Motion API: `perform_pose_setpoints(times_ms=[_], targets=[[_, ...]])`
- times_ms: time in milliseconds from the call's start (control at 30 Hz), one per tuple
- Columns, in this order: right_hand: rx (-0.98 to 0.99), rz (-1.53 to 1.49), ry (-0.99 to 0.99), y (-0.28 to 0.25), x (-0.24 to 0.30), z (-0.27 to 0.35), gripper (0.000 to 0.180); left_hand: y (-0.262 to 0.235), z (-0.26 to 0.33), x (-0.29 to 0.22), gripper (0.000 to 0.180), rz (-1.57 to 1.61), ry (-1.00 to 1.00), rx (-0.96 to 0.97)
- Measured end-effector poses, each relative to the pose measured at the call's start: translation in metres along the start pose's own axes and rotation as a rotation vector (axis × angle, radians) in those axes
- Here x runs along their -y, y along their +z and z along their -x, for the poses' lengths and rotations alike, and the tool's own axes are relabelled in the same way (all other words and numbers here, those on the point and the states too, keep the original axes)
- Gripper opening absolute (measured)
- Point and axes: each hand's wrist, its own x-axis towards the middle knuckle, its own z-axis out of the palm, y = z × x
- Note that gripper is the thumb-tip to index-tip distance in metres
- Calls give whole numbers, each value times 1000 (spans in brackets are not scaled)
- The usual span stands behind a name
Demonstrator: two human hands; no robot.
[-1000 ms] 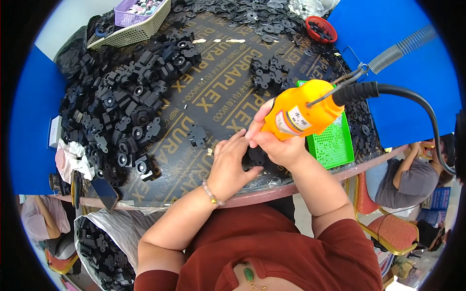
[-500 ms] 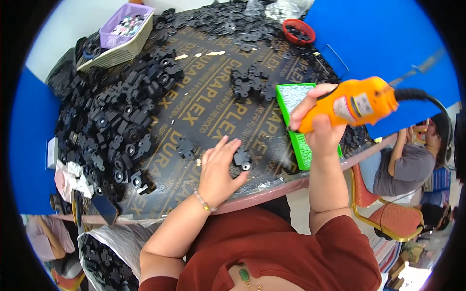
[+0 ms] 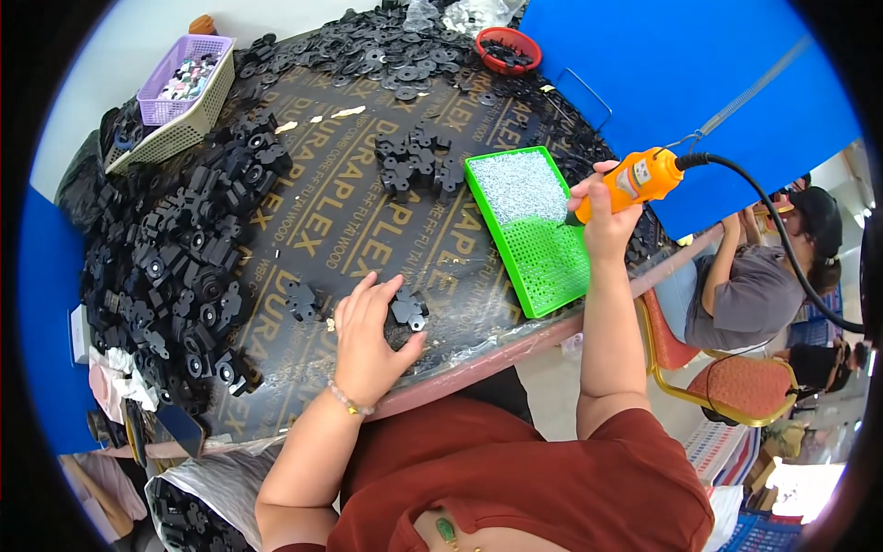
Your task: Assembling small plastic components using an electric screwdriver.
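My right hand (image 3: pixel 609 219) is wrapped round an orange electric screwdriver (image 3: pixel 635 182). Its dark tip points down and left, over the perforated lower half of a green tray (image 3: pixel 511 262). Small silvery pieces, apparently screws, fill the tray's upper half. My left hand (image 3: pixel 366 333) rests on the table with thumb and fingers spread. A small black plastic part (image 3: pixel 407 309) lies between its thumb and forefinger; whether the fingertips touch it I cannot tell. A similar black part (image 3: pixel 301 301) lies to the left of that hand.
Heaped black parts (image 3: pixel 184 267) cover the table's left side, flat black discs (image 3: pixel 395 55) its far side. A black cluster (image 3: pixel 418 164) lies mid-table. A red bowl (image 3: pixel 508 51) and stacked baskets (image 3: pixel 189 124) stand behind. The screwdriver's cable (image 3: pixel 771 207) runs right, near a seated person (image 3: pixel 750 294).
The screwdriver in my right hand has come down, bringing its tip over the green tray. The whole view has shifted; my left hand stays beside the black part with fingers spread.
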Motion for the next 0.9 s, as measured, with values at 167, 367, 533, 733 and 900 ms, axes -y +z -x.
perform_pose_setpoints(times_ms=[167, 367, 533, 733, 900], targets=[[-12, 7, 10, -1, -5, -1, 29, 0, -1, 0, 73, -7, 5, 1], [-37, 29, 2, -3, -6, -2, 28, 0, 0, 1, 74, -13, 12, 3], [-55, 3, -3, 0, 3, -1, 29, -1, 0, -1, 73, -11, 2, -1], [116, -283, -114, 38, 60, 14, 50, -2, 0, 0, 73, 19, -19, 26], [399, -418, 27, 104, 86, 59, 59, -1, 0, 1, 71, 27, -29, 11]])
